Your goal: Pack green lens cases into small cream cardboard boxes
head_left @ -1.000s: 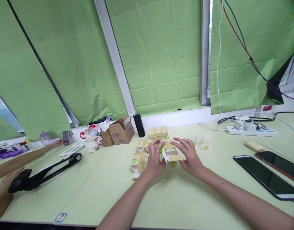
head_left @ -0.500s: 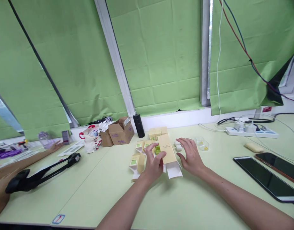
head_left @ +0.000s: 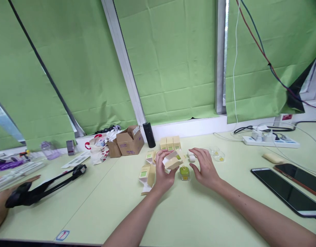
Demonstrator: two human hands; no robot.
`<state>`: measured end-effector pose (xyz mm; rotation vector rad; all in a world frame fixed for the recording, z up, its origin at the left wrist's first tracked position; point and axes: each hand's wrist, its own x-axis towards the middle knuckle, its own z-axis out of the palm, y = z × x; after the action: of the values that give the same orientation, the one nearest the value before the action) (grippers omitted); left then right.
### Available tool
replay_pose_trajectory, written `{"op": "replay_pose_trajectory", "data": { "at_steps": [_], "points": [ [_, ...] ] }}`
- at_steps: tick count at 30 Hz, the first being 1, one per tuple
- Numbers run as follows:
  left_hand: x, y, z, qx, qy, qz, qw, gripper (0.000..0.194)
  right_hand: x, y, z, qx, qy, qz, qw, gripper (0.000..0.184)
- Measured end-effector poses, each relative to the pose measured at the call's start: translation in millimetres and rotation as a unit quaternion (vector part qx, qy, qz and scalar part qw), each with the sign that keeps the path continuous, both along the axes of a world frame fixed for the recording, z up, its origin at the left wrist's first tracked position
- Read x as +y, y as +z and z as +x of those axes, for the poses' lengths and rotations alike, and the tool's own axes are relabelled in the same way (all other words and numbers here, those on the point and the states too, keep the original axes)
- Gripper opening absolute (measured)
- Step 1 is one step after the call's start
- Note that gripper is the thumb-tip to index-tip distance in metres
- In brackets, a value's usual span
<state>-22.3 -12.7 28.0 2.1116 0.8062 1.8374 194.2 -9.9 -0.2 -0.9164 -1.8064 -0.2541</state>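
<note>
My left hand (head_left: 165,173) is closed on a small cream cardboard box (head_left: 174,160), held tilted above the table with its flaps loose. Just right of that hand, a small green-topped clear container (head_left: 184,173) with something yellow low inside stands on the table. My right hand (head_left: 202,166) hovers beside the container, thumb and fingers apart, holding nothing. Behind it are small white pieces (head_left: 191,157). Left of my left hand lies another cream box (head_left: 147,175) with a green window and opened flaps. A row of similar boxes (head_left: 170,142) stands farther back.
Clear plastic pieces (head_left: 218,155) lie right of my right hand. A power strip (head_left: 271,141), a tablet (head_left: 289,192) and a phone (head_left: 302,178) lie farther right. Back left stand a black cylinder (head_left: 149,135) and a cardboard carton (head_left: 130,141). Another person's arm (head_left: 3,202) is by a black strap-like object (head_left: 44,188).
My left hand has tipped the box up, and the green-topped container now shows on the table beneath it. My right hand has hardly moved. The other person's reaching arm has drawn back.
</note>
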Motion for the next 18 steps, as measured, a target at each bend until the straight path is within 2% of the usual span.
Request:
{"op": "replay_pose_trajectory", "data": {
  "at_steps": [3, 7, 12, 18],
  "points": [
    [5.5, -7.4, 2.3, -0.088, -0.066, -0.093, 0.99, 0.053, -0.4, 0.4, -0.6, 0.003, 0.002, -0.003, 1.0, 0.056],
    [9.0, -10.5, 3.2, -0.115, -0.133, -0.147, 0.973, 0.048, -1.8, 1.4, -2.1, 0.01, 0.013, -0.012, 1.0, 0.054],
    [6.2, -4.6, 4.3, -0.138, -0.151, -0.194, 0.959, 0.058, -5.0, 2.8, -4.5, 0.01, 0.039, -0.006, 0.999, 0.055],
    [6.8, -3.5, 4.9, -0.176, -0.162, -0.214, 0.947, 0.073, -8.1, 2.7, -6.8, 0.022, 0.081, -0.024, 0.996, 0.055]
  ]
}}
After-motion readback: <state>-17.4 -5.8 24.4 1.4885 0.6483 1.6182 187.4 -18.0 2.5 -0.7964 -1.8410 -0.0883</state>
